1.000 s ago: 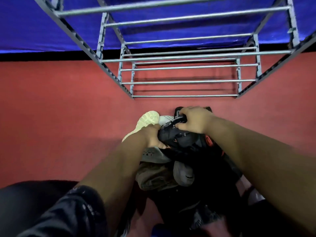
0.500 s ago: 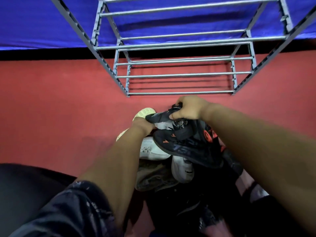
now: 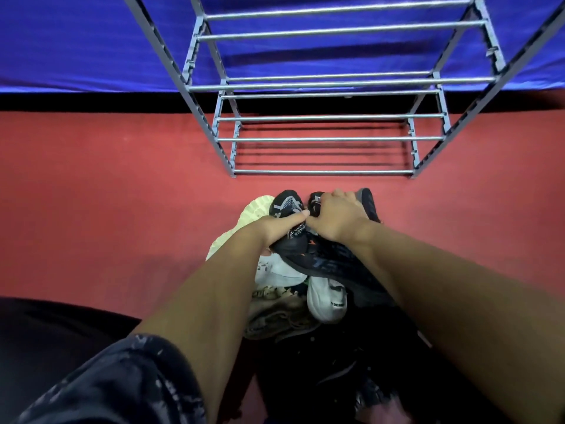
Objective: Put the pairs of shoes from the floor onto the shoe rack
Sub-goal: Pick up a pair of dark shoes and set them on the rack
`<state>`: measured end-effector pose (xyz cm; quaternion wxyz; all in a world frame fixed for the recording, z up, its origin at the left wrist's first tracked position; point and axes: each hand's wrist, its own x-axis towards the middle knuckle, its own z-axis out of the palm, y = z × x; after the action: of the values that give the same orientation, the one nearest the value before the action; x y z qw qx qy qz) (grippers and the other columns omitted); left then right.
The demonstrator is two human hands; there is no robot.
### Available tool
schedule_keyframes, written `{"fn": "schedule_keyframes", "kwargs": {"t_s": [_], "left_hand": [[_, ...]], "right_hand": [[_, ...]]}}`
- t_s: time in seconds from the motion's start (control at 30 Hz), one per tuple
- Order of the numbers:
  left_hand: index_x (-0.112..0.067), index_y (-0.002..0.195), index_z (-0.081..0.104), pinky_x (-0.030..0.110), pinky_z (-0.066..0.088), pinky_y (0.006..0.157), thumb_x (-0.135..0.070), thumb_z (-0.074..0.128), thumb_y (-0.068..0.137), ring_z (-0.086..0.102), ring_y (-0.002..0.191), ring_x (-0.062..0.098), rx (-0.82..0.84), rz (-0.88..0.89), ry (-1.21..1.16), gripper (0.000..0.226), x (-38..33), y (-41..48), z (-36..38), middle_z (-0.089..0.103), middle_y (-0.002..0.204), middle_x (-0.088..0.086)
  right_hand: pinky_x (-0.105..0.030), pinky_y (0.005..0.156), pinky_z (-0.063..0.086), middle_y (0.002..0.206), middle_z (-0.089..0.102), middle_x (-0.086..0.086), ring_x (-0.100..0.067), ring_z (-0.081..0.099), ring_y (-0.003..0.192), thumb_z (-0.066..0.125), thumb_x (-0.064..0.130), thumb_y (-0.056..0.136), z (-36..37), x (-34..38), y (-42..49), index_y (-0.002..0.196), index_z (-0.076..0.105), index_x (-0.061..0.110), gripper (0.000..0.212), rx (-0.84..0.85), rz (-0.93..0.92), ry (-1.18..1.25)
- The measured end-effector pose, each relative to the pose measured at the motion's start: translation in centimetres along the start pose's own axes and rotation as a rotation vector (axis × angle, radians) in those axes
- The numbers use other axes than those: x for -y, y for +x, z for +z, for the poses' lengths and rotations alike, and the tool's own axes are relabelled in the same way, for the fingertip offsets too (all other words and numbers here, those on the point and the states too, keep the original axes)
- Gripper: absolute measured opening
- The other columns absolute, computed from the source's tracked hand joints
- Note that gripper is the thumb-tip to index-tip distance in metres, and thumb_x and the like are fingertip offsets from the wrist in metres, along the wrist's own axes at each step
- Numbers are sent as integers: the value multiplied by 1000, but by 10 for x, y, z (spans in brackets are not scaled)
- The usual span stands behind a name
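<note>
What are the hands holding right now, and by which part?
Left hand grips one black sneaker at its tongue; right hand grips the other black sneaker over its upper.

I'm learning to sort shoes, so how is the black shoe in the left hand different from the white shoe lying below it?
The black shoe is dark with pale markings; the white shoe is nearly all white. The left hand grips the black shoe above the pile; the white shoe lies in the pile, and no hand holds it. Both are sneakers, and neither is on the shoe rack yet.
</note>
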<state>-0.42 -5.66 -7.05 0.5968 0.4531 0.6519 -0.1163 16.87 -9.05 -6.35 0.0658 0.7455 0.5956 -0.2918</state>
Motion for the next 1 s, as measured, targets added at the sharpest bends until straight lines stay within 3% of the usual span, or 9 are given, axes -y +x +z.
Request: {"fn": "schedule_keyframes", "kwargs": {"t_s": [0.07,0.13,0.23,0.3,0.4,0.53,0.7,0.83,1.0], "left_hand": [[-31,133,61,43,50,106,-96,65,54,62,118,20,14,43,67,103,4,1,1,68,126,-5],[-28,132,63,39,54,98,-94,67,56,63,114,19,-13,88,128,101,11,4,1,68,125,-5],[-23,115,70,28,51,77,-58,79,82,65,93,11,-87,209,102,50,21,5,6,70,107,-4],[-18,103,72,26,49,74,-39,80,85,65,84,12,-180,264,108,28,23,6,13,70,94,-3],[-11,97,72,29,51,71,-34,75,78,67,84,22,-229,262,205,30,18,2,23,70,87,2],[-9,89,66,25,46,56,-31,74,79,60,68,18,-246,226,305,25,20,-15,21,66,84,4],[-13,102,72,32,58,78,-35,72,74,69,88,22,-193,165,258,35,41,-29,12,72,101,6],[-12,95,66,31,49,69,-40,67,80,64,83,24,-169,180,320,32,56,-37,7,67,95,5],[-14,120,65,36,50,89,-45,60,89,64,108,28,-187,187,414,45,64,-55,2,67,119,8]], "right_hand": [[-44,104,38,131,50,-10,-34,44,124,55,53,90,10,2,-3,132,55,14,57,-40,-30,-113],[-45,108,36,135,48,-12,-35,42,127,56,55,91,18,2,-5,138,52,14,62,-90,-3,-164],[-48,117,32,151,42,-19,-40,36,141,68,64,85,26,-6,-7,152,38,9,92,2,124,-108],[-49,118,32,156,39,-21,-41,36,145,73,67,80,28,-12,-10,157,29,7,108,39,129,-100],[-48,114,40,149,48,-19,-39,44,139,75,65,79,25,-16,-14,150,37,7,100,5,91,-95],[-48,103,50,137,54,-15,-37,57,125,78,56,75,13,-15,-21,140,45,10,86,13,91,-23],[-39,91,52,127,59,-15,-36,60,115,76,47,77,1,1,-32,135,48,8,75,-8,74,12],[-40,89,56,116,64,-10,-33,63,104,75,48,75,2,19,-44,128,54,12,68,-4,19,-19],[-36,73,59,82,71,-5,-29,69,81,70,49,78,-16,45,-62,94,72,11,42,85,-13,-143]]}}
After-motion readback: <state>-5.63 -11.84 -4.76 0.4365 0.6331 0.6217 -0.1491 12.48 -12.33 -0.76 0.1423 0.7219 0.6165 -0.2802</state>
